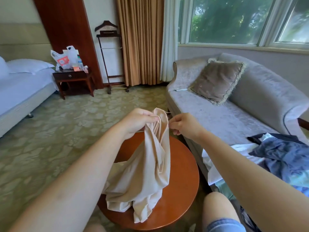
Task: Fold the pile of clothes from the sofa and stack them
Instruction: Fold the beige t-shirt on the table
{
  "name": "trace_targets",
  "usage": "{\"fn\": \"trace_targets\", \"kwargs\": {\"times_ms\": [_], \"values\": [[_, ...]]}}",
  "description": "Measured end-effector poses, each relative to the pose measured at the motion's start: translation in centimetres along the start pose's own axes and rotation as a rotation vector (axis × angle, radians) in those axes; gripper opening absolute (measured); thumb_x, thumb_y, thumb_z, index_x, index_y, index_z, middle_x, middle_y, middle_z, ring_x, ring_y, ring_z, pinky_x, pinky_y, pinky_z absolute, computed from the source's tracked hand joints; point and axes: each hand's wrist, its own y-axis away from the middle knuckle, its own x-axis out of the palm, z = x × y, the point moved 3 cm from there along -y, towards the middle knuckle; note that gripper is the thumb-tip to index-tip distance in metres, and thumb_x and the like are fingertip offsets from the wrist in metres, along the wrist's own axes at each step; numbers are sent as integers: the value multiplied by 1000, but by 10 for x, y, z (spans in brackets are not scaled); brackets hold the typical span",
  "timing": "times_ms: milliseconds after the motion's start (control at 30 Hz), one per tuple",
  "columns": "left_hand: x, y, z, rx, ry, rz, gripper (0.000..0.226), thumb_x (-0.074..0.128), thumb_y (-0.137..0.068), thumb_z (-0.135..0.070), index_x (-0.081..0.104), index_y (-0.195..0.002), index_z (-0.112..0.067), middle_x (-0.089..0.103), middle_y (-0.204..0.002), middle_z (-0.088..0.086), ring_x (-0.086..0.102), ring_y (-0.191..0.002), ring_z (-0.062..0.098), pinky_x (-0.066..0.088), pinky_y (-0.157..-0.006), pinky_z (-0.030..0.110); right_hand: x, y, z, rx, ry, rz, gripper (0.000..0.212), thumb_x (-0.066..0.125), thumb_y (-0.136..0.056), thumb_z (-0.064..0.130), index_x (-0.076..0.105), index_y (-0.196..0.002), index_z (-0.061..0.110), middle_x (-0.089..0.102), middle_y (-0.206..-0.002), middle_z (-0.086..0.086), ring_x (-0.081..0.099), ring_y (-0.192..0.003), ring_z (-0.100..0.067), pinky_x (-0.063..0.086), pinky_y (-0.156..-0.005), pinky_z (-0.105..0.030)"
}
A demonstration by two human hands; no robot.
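Note:
A beige garment (147,173) hangs bunched above the round wooden table (182,186), its lower part resting on the tabletop. My left hand (138,121) grips its top edge. My right hand (182,123) pinches the same top edge from the right side, close to the left hand. A pile of clothes (274,158), blue, dark and white, lies on the grey sofa (234,118) at my right.
A fringed cushion (217,81) leans on the sofa's far end. A bed (21,84), a nightstand (73,77) with bags and a valet stand (110,61) are across the carpet. My knee (217,208) is beside the table.

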Motion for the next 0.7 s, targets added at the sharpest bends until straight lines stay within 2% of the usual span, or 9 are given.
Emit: {"fn": "trace_targets", "kwargs": {"times_ms": [133, 200, 267, 367, 467, 500, 567, 633, 700], "values": [[-2, 1, 7, -9, -161, 121, 13, 65, -90, -12, 75, -83, -15, 71, -72, -5, 63, -72, 8, 46, -73, 26, 14, 3, 1, 24, -138, 81, 33, 62, -92, 40, 74, -92, 9, 69, -76, -2, 63, -71, -14, 49, -66, -28], [-5, 1, 11, -21, -208, 125, 12, 67, -89, -12, 77, -83, -15, 74, -78, 0, 66, -75, 10, 50, -80, 29, 19, 3, 5, -3, -155, 93, 40, 62, -91, 44, 74, -89, 6, 71, -79, -8, 65, -71, -20, 52, -70, -35], [-8, 3, 14, -40, -197, 117, 10, 68, -88, -13, 77, -92, -11, 75, -88, 6, 68, -85, 15, 51, -87, 31, 22, 4, 9, -39, -159, 110, 45, 62, -90, 48, 73, -85, 5, 70, -78, -13, 64, -70, -24, 53, -70, -36], [-11, 4, 18, -62, -249, 120, 12, 70, -88, -18, 77, -96, -13, 75, -90, -1, 66, -92, 14, 50, -90, 31, 29, 3, 8, -114, -36, 76, 47, 66, -88, 42, 66, -68, -1, 53, -59, -12, 47, -56, -22, 40, -56, -33], [-16, 6, 20, -68, -240, 56, 11, 67, -89, -17, 77, -93, -15, 72, -81, -7, 62, -81, 8, 47, -78, 25, 20, -3, -1, -106, 15, -85, 32, 62, -89, 22, 67, -71, -4, 60, -62, -17, 54, -57, -29, 51, -58, -42], [-20, 6, 20, -68, -230, 14, 12, 66, -90, -16, 77, -93, -16, 72, -80, -6, 62, -78, 9, 47, -74, 25, 14, -5, -4, -86, 17, -110, 27, 61, -89, 18, 68, -74, -3, 63, -65, -18, 59, -60, -33, 54, -62, -44], [-28, 7, 22, -68, -219, -85, 13, 63, -92, -15, 76, -94, -17, 72, -83, -2, 62, -77, 11, 48, -71, 25, 1, -4, -9, -52, 16, -112, 22, 61, -91, 13, 70, -79, -4, 63, -67, -17, 61, -61, -28, 56, -64, -41], [-39, 7, 25, -67, -235, -225, 13, 61, -93, -17, 74, -95, -19, 70, -90, -2, 62, -84, 14, 49, -76, 27, -11, -4, -15, -25, -15, -106, 16, 60, -91, 8, 71, -88, -4, 61, -72, -11, 58, -64, -19, 54, -64, -34], [-50, 7, 28, -71, -279, -395, 17, 59, -94, -22, 73, -103, -20, 68, -99, -5, 60, -93, 16, 47, -81, 29, -23, -5, -24, 20, -78, -104, 14, 59, -91, 5, 72, -94, 5, 63, -77, -8, 59, -68, -17, 56, -63, -31]]}}
